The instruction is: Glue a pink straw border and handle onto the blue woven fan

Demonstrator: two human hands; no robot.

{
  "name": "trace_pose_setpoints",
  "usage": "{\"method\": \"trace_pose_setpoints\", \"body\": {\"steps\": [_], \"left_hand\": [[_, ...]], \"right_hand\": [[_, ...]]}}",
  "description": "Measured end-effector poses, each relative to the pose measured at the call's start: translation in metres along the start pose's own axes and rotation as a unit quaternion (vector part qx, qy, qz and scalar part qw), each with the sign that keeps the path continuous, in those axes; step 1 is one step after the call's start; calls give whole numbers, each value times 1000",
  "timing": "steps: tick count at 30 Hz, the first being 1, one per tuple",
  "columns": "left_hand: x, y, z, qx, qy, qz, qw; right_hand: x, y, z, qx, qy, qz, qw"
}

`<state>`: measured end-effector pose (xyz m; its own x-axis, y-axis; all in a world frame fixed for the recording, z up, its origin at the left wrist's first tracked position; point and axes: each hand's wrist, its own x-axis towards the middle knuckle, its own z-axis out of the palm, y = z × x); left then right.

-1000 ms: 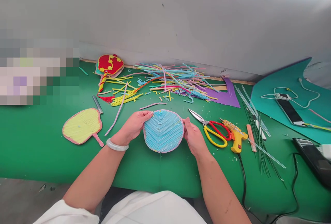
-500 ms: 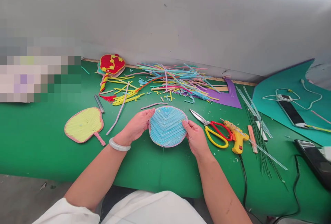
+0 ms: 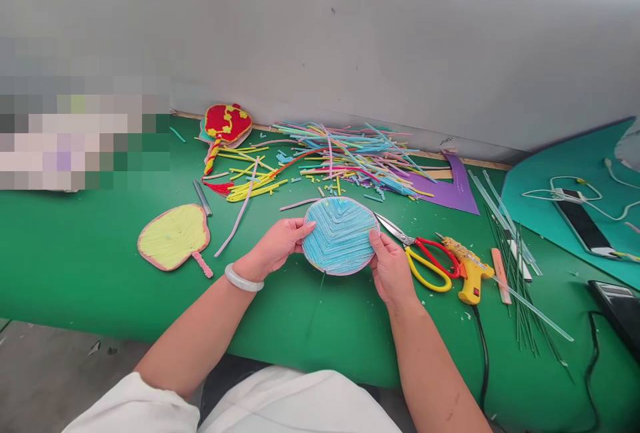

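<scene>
My left hand (image 3: 285,244) pinches the left edge of a blue round fan (image 3: 340,236), its thumb lying over the front. The right edge is gripped by my right hand (image 3: 393,266), thumb in front and fingers mostly behind. Blue strips in a V pattern cover the fan face, bordered by a thin pink rim. A thin dark wire (image 3: 322,286) juts from its lower edge. To the left lies a yellow fan (image 3: 173,238) with a pink rim and short pink handle. Scissors (image 3: 430,263) with red and yellow handles lie just beyond my right hand.
A yellow glue gun (image 3: 473,278) lies right of the scissors, beside green wires (image 3: 523,300). Colourful pipe cleaners (image 3: 345,153) are heaped at the back, near a red fan (image 3: 227,123). A phone (image 3: 620,313) and a teal sheet (image 3: 530,200) are at far right.
The view has turned slightly left. The blue fan is tilted a little differently, and my left thumb now reaches further over its front. Both hands still hold it.
</scene>
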<state>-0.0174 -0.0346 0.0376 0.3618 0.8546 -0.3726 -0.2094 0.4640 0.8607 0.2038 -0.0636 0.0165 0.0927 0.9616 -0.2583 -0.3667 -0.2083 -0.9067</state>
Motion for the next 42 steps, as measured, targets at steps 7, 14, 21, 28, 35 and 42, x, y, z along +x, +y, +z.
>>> {"method": "trace_pose_setpoints", "body": {"steps": [7,14,21,28,35,42], "left_hand": [[2,-2,0,-19,17,19,1000],[2,-1,0,-28,29,39,998],[3,-1,0,-35,36,56,997],[2,-2,2,-30,32,59,997],[3,-4,2,-28,31,60,997],[1,-1,4,-28,23,58,998]], "right_hand": [[-5,-1,6,-6,-51,37,998],[-5,-5,8,-19,-68,42,997],[-5,-2,7,-40,-93,48,994],[-3,2,5,-47,-74,31,996],[-2,5,4,-52,-64,26,996],[-2,4,4,-53,-56,22,997]]}}
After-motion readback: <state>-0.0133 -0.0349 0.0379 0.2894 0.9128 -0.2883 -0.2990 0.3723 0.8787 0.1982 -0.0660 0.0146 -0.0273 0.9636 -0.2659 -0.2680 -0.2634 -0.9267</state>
